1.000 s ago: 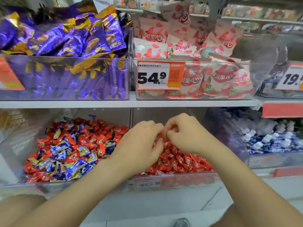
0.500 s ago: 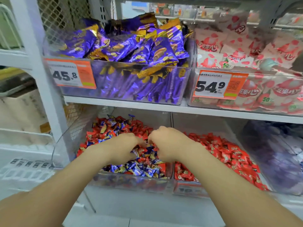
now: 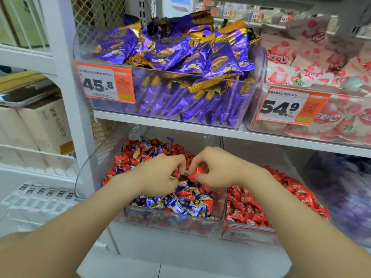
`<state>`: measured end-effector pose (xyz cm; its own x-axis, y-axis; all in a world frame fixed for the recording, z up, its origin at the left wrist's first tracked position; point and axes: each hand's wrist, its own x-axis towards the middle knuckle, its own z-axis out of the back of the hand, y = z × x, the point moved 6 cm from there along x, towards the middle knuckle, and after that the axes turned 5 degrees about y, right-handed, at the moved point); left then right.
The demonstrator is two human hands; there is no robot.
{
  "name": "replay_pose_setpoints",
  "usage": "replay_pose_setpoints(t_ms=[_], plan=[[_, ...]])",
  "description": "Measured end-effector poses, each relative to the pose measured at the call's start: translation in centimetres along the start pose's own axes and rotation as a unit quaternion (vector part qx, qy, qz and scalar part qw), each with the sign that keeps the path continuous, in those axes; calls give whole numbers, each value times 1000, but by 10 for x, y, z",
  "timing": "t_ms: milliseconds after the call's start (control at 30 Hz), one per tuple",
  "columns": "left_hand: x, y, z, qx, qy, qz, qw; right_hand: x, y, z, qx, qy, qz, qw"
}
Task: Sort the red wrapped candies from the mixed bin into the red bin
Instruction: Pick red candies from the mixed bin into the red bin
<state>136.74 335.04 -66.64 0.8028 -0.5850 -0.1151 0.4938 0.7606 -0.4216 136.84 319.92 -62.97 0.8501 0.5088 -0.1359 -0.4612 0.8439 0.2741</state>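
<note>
1. The right hand (image 3: 218, 169) is pinching a red wrapped candy (image 3: 195, 174) between thumb and forefinger, with the other fingers curled in above it.
2. That candy is sitting just above the pile in the mixed bin (image 3: 166, 219), near the middle and between the two hands.
3. The left hand (image 3: 160, 173) is reaching into the same bin with its fingers curled down onto the pile. Something red is showing at its fingertips, but I cannot tell whether it is gripping anything.
4. The two hands are working almost fingertip to fingertip, with both forearms coming in from the bottom of the view.
5. The mixed bin, a clear tub on the lower shelf, is holding red pieces mixed with blue wrapped candies (image 3: 180, 203), and the blue ones are crowding towards its front wall.
6. The red bin (image 3: 247, 231) is standing just to the right of it, touching or nearly so, and is showing only red candies (image 3: 249, 207).
7. Above, on the white shelf (image 3: 180, 125), a clear tub is overflowing with purple and gold packets (image 3: 180, 57) and is wearing an orange price tag (image 3: 104, 83) reading 45.8.
8. Beside it on the right, pink-and-white packets (image 3: 321, 63) are filling another tub, which is carrying a tag (image 3: 289, 107) reading 54.9.
9. Cardboard boxes (image 3: 40, 125) are sitting on the neighbouring rack, left of the white upright post (image 3: 68, 77).
</note>
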Motion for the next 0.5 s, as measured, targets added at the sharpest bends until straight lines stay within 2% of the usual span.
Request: replay_pose_setpoints(t_ms=[133, 267, 367, 500], plan=[[-1, -2, -5, 3, 43, 16, 999, -24, 1, 9, 64, -19, 15, 998], [2, -11, -12, 29, 58, 5, 998, -43, 7, 13, 25, -48, 13, 998], [5, -9, -19, 107, 75, -1, 991, -51, 9, 12, 33, -43, 8, 998], [12, -16, -27, 59, 69, -67, 994, -53, 8, 9, 34, -30, 8, 999]])
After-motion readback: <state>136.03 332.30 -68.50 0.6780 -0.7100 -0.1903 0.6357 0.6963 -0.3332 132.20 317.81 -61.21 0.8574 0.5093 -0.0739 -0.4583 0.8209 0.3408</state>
